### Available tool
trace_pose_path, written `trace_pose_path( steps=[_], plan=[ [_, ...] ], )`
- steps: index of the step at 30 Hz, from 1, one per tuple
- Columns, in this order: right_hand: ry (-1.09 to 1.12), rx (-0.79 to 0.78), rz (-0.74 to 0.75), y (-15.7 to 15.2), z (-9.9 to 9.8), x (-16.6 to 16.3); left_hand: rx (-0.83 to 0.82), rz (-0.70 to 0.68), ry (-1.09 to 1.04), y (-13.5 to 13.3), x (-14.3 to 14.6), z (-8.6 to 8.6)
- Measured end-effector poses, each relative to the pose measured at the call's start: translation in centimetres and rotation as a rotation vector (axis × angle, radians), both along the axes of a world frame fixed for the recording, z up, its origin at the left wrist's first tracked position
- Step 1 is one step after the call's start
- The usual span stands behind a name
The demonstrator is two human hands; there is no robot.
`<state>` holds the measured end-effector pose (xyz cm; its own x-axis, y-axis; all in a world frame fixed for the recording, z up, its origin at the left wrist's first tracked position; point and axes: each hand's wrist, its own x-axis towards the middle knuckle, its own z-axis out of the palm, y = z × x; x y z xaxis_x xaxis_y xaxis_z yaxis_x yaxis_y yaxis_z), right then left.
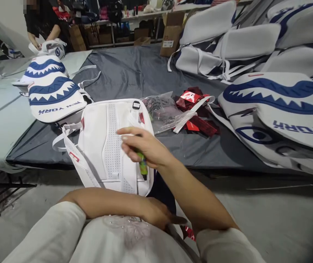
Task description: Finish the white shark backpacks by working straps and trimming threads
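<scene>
A white backpack (93, 146) lies at the near edge of the table with its strap side up, a dotted panel running down its middle. Above that panel is my right hand (142, 146), closed around a slim yellow-green pen-shaped tool (143, 166) with a dark end pointing down. My left forearm crosses in front of my body below the backpack. My left hand (156, 213) is at the bag's lower right, by its dark blue part (163, 191); its fingers look curled at the bag's edge and are partly hidden in shadow.
Finished-looking shark-mouth backpacks stand at left (55, 95) and right (279, 95); several more white bags (251, 42) are piled behind. A clear plastic bag (160, 109) and red tags (192, 98) lie on the dark table cover (134, 69). Another person (43, 22) handles a bag at far left.
</scene>
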<state>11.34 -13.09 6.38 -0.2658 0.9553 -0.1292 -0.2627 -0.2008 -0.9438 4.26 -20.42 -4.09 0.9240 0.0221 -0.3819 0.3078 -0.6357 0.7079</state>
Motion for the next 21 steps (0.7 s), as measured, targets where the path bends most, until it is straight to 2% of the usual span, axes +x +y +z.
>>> trace_pose_path(
  steps=[2, 3, 4, 5, 7, 8, 9, 10, 11, 13, 15, 18, 21],
  plan=[
    [-0.295, -0.107, 0.134, 2.7, -3.1, -0.1, -0.140, -0.259, 0.035, 2.9, -2.8, 2.3],
    [-0.534, -0.083, 0.163, 3.2, -4.4, 0.2, -0.187, -0.281, 0.037, 4.7, -4.5, 3.7],
    [-0.785, -0.013, 0.161, 3.2, -5.5, 0.6, -0.205, -0.194, 0.022, 6.5, -6.1, 5.0],
    [-1.034, 0.061, 0.146, 2.8, -6.2, 1.2, -0.174, -0.031, -0.003, 8.3, -7.5, 6.2],
    [-1.427, 0.154, 0.107, 1.3, -6.6, 2.8, 0.065, 0.389, -0.080, 11.2, -9.2, 7.4],
    [-1.553, 0.144, 0.108, 0.4, -6.5, 3.8, 0.243, 0.580, -0.124, 12.3, -9.5, 7.2],
    [-1.634, 0.105, 0.123, -0.4, -6.4, 4.6, 0.420, 0.711, -0.163, 13.0, -9.3, 6.6],
    [-1.672, 0.058, 0.141, -1.1, -6.2, 5.4, 0.561, 0.755, -0.194, 13.6, -8.8, 5.7],
    [-1.680, 0.016, 0.149, -1.6, -6.2, 5.9, 0.656, 0.713, -0.215, 13.9, -8.0, 4.6],
    [-1.643, -0.040, 0.126, -2.1, -6.7, 6.5, 0.770, 0.514, -0.254, 14.4, -6.0, 2.6],
    [-1.586, -0.070, 0.061, -2.3, -7.5, 6.4, 0.869, 0.331, -0.290, 15.6, -3.8, 1.6],
    [-1.567, -0.104, -0.005, -2.2, -8.7, 5.7, 0.994, 0.200, -0.311, 19.4, -1.1, 2.4],
    [-1.597, -0.129, 0.001, -2.2, -8.9, 5.2, 0.992, 0.005, -0.266, 23.5, 0.5, 4.1]
  ],
)
